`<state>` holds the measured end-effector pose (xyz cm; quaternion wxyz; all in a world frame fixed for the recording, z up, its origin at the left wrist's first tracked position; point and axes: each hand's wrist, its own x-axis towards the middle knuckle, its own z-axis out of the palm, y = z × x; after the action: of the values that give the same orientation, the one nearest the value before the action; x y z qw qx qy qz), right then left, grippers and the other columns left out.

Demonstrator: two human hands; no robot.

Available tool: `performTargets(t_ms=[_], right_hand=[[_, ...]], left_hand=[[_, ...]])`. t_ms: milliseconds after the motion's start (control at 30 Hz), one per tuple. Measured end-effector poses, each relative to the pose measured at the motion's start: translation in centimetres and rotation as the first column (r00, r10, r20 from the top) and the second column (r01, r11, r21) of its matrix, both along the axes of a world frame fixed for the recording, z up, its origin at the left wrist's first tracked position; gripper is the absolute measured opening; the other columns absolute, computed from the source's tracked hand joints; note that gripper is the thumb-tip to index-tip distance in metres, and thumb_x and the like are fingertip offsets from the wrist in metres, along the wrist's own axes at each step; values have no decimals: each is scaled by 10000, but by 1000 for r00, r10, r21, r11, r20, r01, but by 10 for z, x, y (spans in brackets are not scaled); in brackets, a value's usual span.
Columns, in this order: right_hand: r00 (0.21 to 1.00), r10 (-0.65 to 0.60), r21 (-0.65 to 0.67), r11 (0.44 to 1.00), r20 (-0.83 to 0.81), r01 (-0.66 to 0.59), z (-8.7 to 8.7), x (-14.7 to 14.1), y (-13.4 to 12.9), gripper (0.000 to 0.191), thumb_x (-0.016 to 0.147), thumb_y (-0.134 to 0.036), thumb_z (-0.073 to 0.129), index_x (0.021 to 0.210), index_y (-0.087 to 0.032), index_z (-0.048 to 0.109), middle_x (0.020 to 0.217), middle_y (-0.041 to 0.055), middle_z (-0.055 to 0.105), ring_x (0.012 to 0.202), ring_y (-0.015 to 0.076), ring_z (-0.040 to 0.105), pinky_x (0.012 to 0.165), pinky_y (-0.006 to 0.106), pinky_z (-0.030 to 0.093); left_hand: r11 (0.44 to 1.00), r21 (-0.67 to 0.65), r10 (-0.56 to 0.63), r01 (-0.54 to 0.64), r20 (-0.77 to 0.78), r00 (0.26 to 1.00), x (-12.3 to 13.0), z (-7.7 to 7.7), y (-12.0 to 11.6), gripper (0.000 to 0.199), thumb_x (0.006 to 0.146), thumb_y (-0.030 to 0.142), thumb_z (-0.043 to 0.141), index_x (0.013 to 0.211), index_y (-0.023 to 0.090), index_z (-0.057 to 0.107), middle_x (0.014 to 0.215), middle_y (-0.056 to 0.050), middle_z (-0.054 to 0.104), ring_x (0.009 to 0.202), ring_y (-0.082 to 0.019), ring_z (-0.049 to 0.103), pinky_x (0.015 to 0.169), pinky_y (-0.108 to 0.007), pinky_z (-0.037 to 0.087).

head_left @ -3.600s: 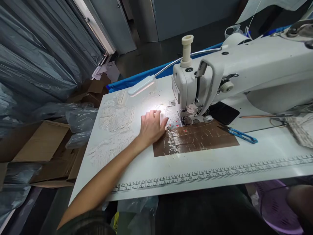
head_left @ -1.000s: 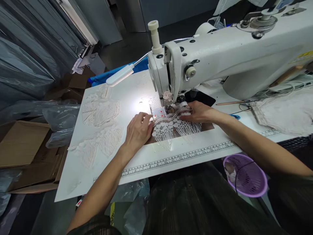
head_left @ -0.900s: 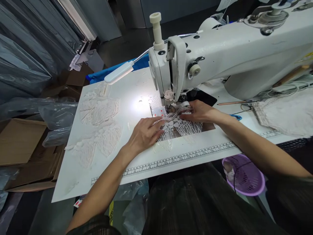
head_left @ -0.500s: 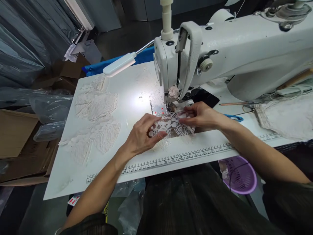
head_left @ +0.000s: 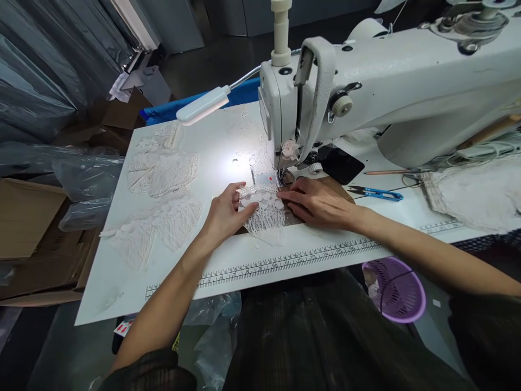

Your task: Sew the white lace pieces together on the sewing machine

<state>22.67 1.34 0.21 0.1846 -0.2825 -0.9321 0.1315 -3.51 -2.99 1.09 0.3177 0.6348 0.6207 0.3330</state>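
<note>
A piece of white lace (head_left: pixel 265 216) lies in front of the needle area of the white sewing machine (head_left: pixel 280 119). My left hand (head_left: pixel 224 216) grips its left side, with the thumb on top and the fingers partly under the edge. At the lace's right edge, my right hand (head_left: pixel 315 203) lies palm down with its fingers spread, the fingertips touching the lace. The metal plate (head_left: pixel 264 178) shows just behind the lace, with a small red mark on it. Pale lace pieces (head_left: pixel 163 171) rest on the table's left part.
Blue thread snips (head_left: pixel 378 194) and a black phone-like object (head_left: pixel 341 163) lie right of my right hand. A lamp (head_left: pixel 203 105) hangs over the table (head_left: pixel 101 282). White fabric (head_left: pixel 476 195) is at the right, a purple basket (head_left: pixel 396 290) below the front edge.
The lace has shifted left and now lies flatter, its strands pointing toward me. My left hand has moved left. My right hand has let go of its pinch and flattened, uncovering the snips.
</note>
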Motion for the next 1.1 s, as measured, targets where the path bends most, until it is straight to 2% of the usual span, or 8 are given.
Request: performTargets(t_ms=[67,167,433,567,700,800,967,1100], right_hand=[[997,-17,73,997,72,12,-2,-2,2,372,999,-302,423,1311,-209,602,1124,150,594,1029,295,540,890,480,488],[992,-36,83,996,123,26,-3,-4,8,377,1007,-344,411,1300,-221,614,1079,145,587,970,292,527,849,476,491],[999,34,8,999,-39,-34,-9,3,20,441,1023,-371,386,1393,-209,562,1126,140,586,977,261,543,850,429,504],[999,35,39,999,7,-35,-10,1,18,412,1025,-378,386,1349,-256,610,1060,123,585,916,267,517,805,439,493],[997,-29,52,998,71,25,-11,-3,13,378,1011,-367,416,1310,-283,631,1078,123,566,932,285,501,795,458,483],[998,-40,35,999,55,38,-12,-3,12,376,1008,-349,422,1314,-284,629,1078,123,558,940,289,504,805,468,475],[993,71,-43,996,-92,-76,-13,7,15,380,1020,-322,419,1331,-263,629,1084,116,567,952,248,523,845,436,468],[988,134,-38,990,-83,-137,-13,12,15,345,983,-274,477,1255,-270,689,1108,113,574,998,255,523,872,446,447]], left_hand=[[998,-59,1,-2,-18,1000,-4,1,3,614,729,406,789,1265,172,601,778,-22,688,671,-182,668,561,-299,530],[992,-128,-6,2,-33,999,-8,2,6,666,690,425,824,1266,174,606,740,-9,655,637,-174,645,524,-289,504],[994,-106,-12,21,83,996,-12,-2,9,632,680,414,834,1236,196,628,713,2,633,642,-164,633,542,-286,520],[989,-148,6,6,79,997,-9,0,10,645,667,403,844,1235,190,624,712,2,633,634,-163,627,537,-287,520],[986,-166,24,-16,45,999,-4,3,9,647,668,398,844,1239,191,620,699,10,626,620,-155,616,530,-279,509],[988,-156,24,-16,49,999,-4,2,8,664,671,395,843,1256,189,607,720,1,641,634,-161,620,540,-288,514],[988,-155,18,-9,54,998,-6,-1,8,688,667,388,845,1275,187,591,748,-6,647,659,-170,627,558,-295,520],[985,-171,19,-15,17,1000,-6,1,7,702,667,385,846,1285,182,581,799,-10,642,690,-164,626,578,-287,516]])
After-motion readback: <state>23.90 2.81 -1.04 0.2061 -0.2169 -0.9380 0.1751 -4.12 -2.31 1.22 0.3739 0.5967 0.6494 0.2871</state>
